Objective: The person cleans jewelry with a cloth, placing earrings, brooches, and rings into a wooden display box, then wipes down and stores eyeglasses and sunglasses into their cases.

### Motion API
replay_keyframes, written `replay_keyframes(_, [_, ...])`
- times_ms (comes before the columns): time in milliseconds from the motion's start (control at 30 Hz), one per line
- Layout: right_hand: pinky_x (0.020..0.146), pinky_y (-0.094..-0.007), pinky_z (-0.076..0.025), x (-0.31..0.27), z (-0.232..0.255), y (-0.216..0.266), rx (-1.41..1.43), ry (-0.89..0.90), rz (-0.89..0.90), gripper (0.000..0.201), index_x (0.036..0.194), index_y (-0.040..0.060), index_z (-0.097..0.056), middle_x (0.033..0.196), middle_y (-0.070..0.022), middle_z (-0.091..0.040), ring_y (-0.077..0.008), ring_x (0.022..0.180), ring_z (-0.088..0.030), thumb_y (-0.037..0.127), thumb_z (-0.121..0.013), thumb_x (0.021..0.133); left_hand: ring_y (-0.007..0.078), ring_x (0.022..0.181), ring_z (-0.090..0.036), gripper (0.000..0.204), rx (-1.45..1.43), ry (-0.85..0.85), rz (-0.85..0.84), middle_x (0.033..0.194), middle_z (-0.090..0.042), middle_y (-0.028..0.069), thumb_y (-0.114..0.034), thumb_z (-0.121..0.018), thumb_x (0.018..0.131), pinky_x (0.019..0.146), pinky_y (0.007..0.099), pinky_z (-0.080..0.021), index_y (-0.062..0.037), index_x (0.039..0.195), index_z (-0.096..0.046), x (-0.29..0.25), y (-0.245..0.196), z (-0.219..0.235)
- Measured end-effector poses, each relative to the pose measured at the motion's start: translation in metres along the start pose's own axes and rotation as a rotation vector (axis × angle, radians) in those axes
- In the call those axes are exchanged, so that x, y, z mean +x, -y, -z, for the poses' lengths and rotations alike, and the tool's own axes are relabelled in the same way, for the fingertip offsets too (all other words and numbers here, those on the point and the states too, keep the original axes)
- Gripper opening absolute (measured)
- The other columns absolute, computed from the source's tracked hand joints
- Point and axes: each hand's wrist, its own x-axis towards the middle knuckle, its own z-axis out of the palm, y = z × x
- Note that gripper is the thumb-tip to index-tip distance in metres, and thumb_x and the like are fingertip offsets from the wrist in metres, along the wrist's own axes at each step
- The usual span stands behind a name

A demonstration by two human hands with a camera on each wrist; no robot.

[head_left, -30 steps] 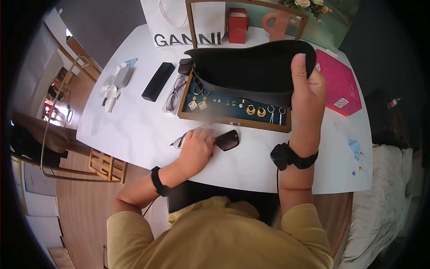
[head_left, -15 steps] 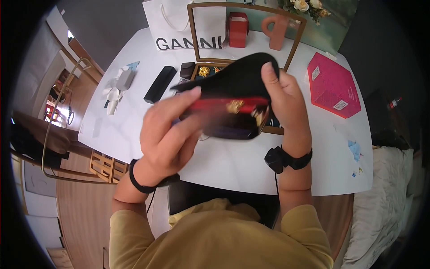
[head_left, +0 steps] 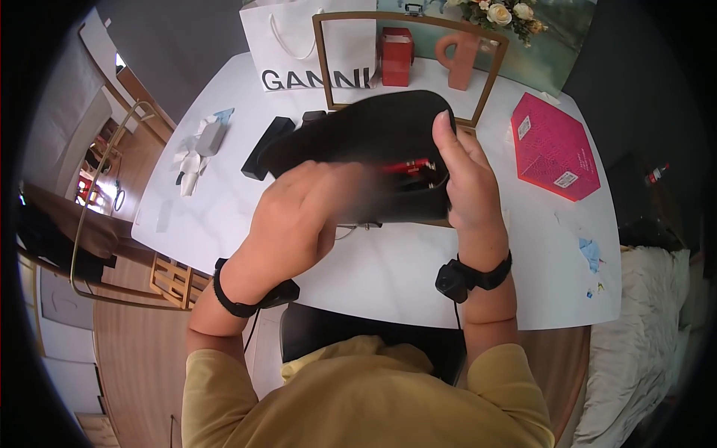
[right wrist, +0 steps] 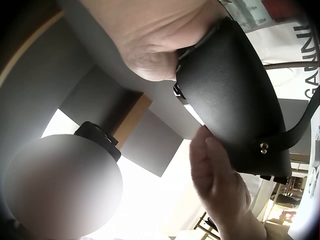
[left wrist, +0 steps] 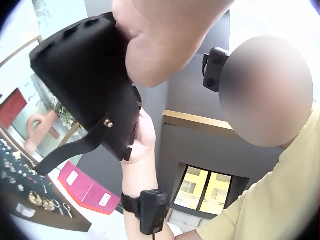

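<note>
A black leather bag (head_left: pixel 358 134), its flap raised, is held above the table. My right hand (head_left: pixel 476 187) grips its right end, thumb over the edge. My left hand (head_left: pixel 287 220) is at the bag's mouth, its blurred fingertips partly hidden there. Something red (head_left: pixel 407 166) with gold-coloured parts shows inside. In the left wrist view the bag (left wrist: pixel 82 70) has a strap and a small metal stud (left wrist: pixel 108 123). From the right wrist, my left hand (right wrist: pixel 220 185) appears beside the bag's lower edge (right wrist: pixel 230 100).
Behind the bag stands a framed glass lid (head_left: pixel 326 67); its jewellery box (left wrist: pixel 55 220) shows in the left wrist view. Around are a white paper bag (head_left: pixel 261 45), a red box (head_left: pixel 396 56), a pink hexagonal box (head_left: pixel 556 149), a black case (head_left: pixel 261 153) and a grey case (head_left: pixel 212 138).
My left hand has risen from beside the sunglasses to the bag's mouth. The bag and my right hand have come lower and left, and red contents have come into view.
</note>
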Motion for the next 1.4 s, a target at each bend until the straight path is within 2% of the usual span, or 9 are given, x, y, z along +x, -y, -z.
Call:
replay_keyframes(267, [0.062,-0.0197,-0.031,-0.003,-0.001,-0.003,0.005,0.021,0.062,0.042,0.095,0.0034,-0.065,0.077,0.0076,-0.053,-0.0026,0.067,-0.035,0.039,-0.043,0.103,0.0287,0.078,-0.062,0.029,-0.071,0.137,-0.033,0.082,-0.064,0.0096,-0.005,-0.069,0.079,0.073,0.0375,-0.049,-0.0025,0.108,-0.065,-0.005,-0.003,-0.002])
replay_keyframes(367, [0.072,-0.0197,-0.038,-0.002,0.003,0.002,0.053,-0.104,-0.066,0.044,0.112,0.0021,-0.065,0.091,0.0039,-0.061,-0.0039,0.077,-0.045,0.041,-0.045,0.102,0.0287,0.09,-0.062,0.036,0.001,-0.282,-0.13,0.1,-0.067,0.0119,-0.013,-0.075,0.075,0.083,0.0386,-0.046,-0.0015,0.107,-0.064,-0.008,0.005,0.003])
replay_keyframes(467, [0.091,-0.022,-0.042,-0.002,0.007,0.007,0.229,-0.13,-0.077,0.049,0.123,-0.0005,-0.06,0.112,-0.0022,-0.063,-0.0086,0.103,-0.054,0.041,-0.05,0.099,0.03,0.117,-0.053,0.075,-0.004,-0.685,0.098,0.127,-0.053,0.0194,-0.022,-0.077,0.077,0.096,0.0396,-0.041,-0.0017,0.138,-0.036,-0.028,0.014,-0.007])
replay_keyframes(600, [0.095,-0.0233,-0.042,0.001,0.008,0.004,0.354,-0.157,-0.13,0.049,0.125,-0.0011,-0.058,0.116,-0.0039,-0.063,-0.0094,0.107,-0.055,0.04,-0.052,0.099,0.0238,0.122,-0.049,0.096,-0.763,-0.35,0.457,0.13,-0.051,0.0153,-0.025,-0.082,0.075,0.106,0.0365,-0.035,-0.0018,0.146,-0.023,-0.029,0.012,-0.006])
replay_keyframes(767, [0.091,-0.031,-0.05,-0.002,0.004,0.005,0.308,-0.051,-0.207,0.044,0.126,-0.0033,-0.054,0.119,-0.0094,-0.062,-0.0165,0.106,-0.061,0.032,-0.049,0.1,0.0138,0.086,-0.062,0.066,-1.13,-0.19,0.832,0.109,-0.06,0.0096,-0.019,-0.075,0.082,0.065,0.0245,-0.053,-0.0018,0.134,-0.038,-0.04,0.013,-0.008])
replay_keyframes(867, [0.094,-0.0296,-0.045,-0.006,0.009,0.005,0.13,0.205,-0.111,0.045,0.126,-0.0037,-0.053,0.119,-0.0073,-0.06,-0.0146,0.109,-0.056,0.025,-0.063,0.093,0.0104,0.072,-0.061,0.053,-1.235,-0.36,0.821,0.099,-0.062,0.0087,-0.015,-0.069,0.085,0.048,0.0209,-0.047,-0.0027,0.128,-0.042,-0.036,0.012,-0.011])
replay_keyframes(1067, [0.095,-0.0293,-0.044,-0.001,0.017,0.004,-0.151,0.386,0.109,0.054,0.122,0.0,-0.058,0.114,-0.0088,-0.064,-0.0152,0.107,-0.057,0.006,-0.079,0.073,0.0125,0.075,-0.063,0.049,-1.291,-0.399,0.88,0.103,-0.06,0.011,-0.015,-0.064,0.088,0.048,0.0217,-0.047,-0.0019,0.13,-0.041,-0.038,0.016,-0.011])
replay_keyframes(1167, [0.094,-0.0306,-0.046,0.008,0.025,0.0,-0.339,0.568,0.412,0.037,0.108,0.0034,-0.068,0.112,-0.0125,-0.067,-0.0196,0.106,-0.061,-0.003,-0.073,0.072,0.0138,0.08,-0.064,0.051,-1.407,-0.406,0.819,0.11,-0.059,0.0129,-0.018,-0.061,0.09,0.05,0.023,-0.049,-0.001,0.134,-0.04,-0.037,0.017,-0.011])
replay_keyframes(1400, [0.092,-0.0302,-0.047,0.008,0.029,-0.005,-0.139,0.412,0.362,0.02,0.088,0.0011,-0.07,0.11,-0.0133,-0.068,-0.0233,0.106,-0.063,-0.009,-0.067,0.071,0.0194,0.112,-0.055,0.053,-1.45,-0.187,0.585,0.121,-0.057,0.0097,-0.017,-0.06,0.091,0.098,0.0354,-0.042,0.001,0.136,-0.04,-0.051,0.017,-0.023])
